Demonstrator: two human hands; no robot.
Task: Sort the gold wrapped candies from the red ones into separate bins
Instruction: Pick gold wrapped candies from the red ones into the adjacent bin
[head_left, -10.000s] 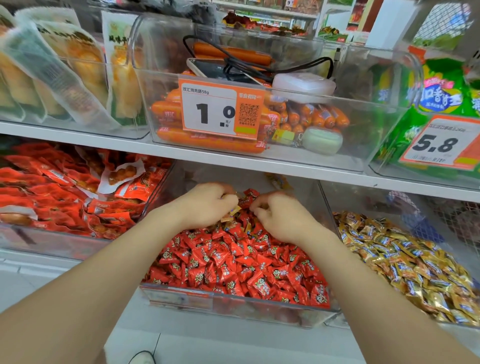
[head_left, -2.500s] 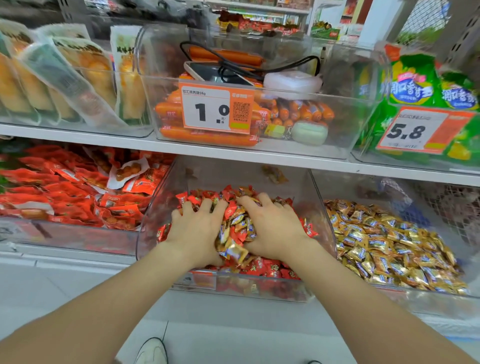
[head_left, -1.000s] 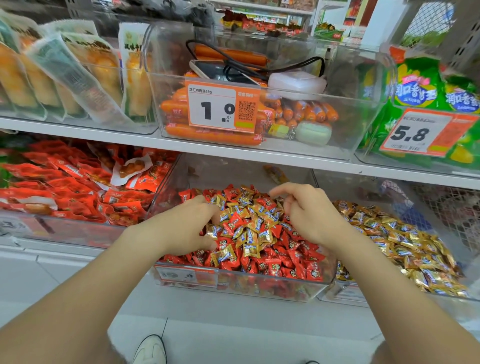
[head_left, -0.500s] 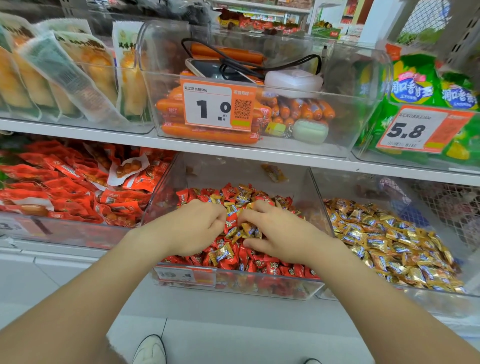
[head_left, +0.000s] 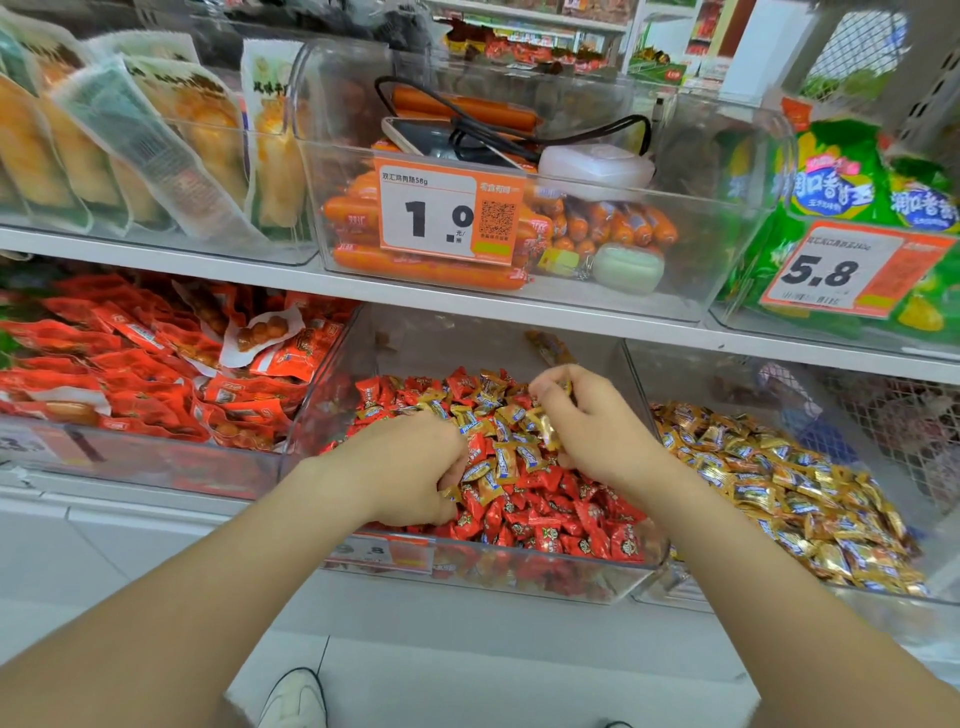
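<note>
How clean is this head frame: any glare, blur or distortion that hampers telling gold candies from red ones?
Head view: even store lighting, hardly any shadow; wide-angle bending bows the shelf edge and stretches the forearms; faint glare on the clear front wall of the middle bin; right hand slightly soft around the fingertips; gold candies and red candies read clearly apart.

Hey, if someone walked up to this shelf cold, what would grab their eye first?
The left hand and right hand dig into the middle bin, where gold candies lie mixed over red candies; the right hand pinches gold ones. Right of it sits an all-gold heap, and above hangs an orange 1.0 price tag.
</note>
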